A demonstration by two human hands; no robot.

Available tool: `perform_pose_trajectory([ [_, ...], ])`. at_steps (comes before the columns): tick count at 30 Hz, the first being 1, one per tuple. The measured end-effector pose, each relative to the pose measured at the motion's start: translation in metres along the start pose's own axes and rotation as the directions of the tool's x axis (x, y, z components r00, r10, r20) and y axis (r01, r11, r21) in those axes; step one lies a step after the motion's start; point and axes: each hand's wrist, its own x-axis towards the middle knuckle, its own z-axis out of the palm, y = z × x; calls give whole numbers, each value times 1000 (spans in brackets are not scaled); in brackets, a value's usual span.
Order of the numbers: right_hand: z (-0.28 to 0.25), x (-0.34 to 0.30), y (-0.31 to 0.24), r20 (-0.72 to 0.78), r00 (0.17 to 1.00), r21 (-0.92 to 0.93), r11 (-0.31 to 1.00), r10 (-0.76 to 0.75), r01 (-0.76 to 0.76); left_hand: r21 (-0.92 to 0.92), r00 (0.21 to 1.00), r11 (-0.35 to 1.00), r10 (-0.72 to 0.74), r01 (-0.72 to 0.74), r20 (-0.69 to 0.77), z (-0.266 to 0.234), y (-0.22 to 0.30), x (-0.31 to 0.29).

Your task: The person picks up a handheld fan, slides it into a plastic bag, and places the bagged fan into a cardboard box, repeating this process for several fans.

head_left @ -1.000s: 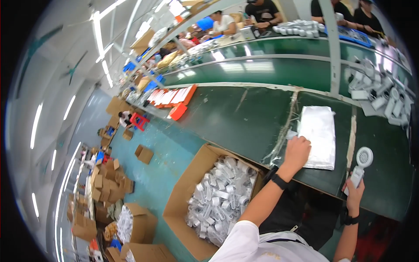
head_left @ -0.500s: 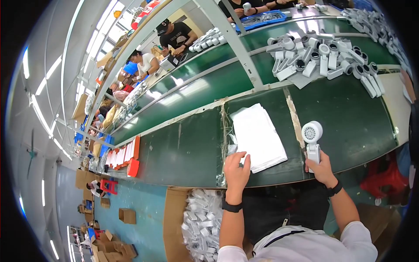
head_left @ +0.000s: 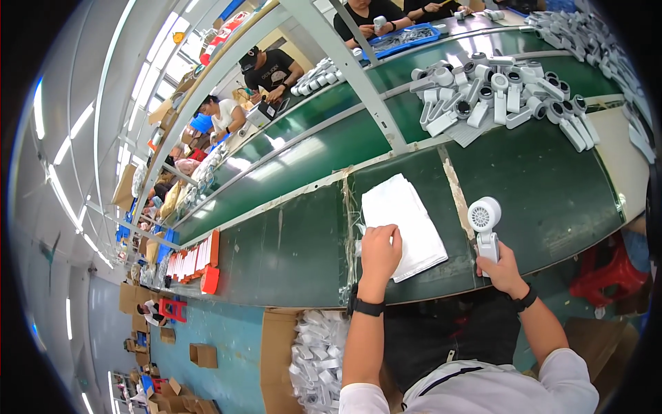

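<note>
My right hand (head_left: pixel 505 270) is wrapped around the folded handle of a small white handheld fan (head_left: pixel 485 215), whose round grille faces up over the green bench. To its left lies a stack of thin white sheets or bags (head_left: pixel 405 224), slightly fanned out. My left hand (head_left: pixel 381 257) rests over the left edge of that stack, its fingers curled and pressed together; whether a sheet is between them is hidden. More white and grey fans (head_left: pixel 500 93) lie heaped at the far right of the bench.
A carton (head_left: pixel 279 366) of bagged white parts stands below the bench at my left. Orange-red bins (head_left: pixel 212 265) hold white pieces at the bench's left end. A metal post (head_left: pixel 365 96) rises beyond the stack. Co-workers sit across the belt; a red stool (head_left: pixel 601 279) stands right.
My left hand has moved up over the stack's edge and its fingers have closed together. The fan stays in my right hand. The view has shifted slightly.
</note>
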Motion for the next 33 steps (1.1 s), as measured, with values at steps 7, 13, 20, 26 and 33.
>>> perform_pose_trajectory([
  [7,0,0,-2,7,1000,-4,1000,-2,2,246,988,969,-9,-29,153,22,-16,33],
  [13,3,1,-9,37,999,-14,1000,-6,6,318,998,947,-22,39,-56,32,-30,47],
  [20,-1,2,-6,35,999,-13,1000,1,-1,-31,994,994,-104,105,13,18,-20,41],
  [26,1,1,-10,37,999,-27,1000,-8,9,165,943,986,-59,4,329,25,-12,44],
  [33,3,2,-9,27,1000,-17,1000,-8,8,319,987,947,23,29,-159,24,-12,42],
])
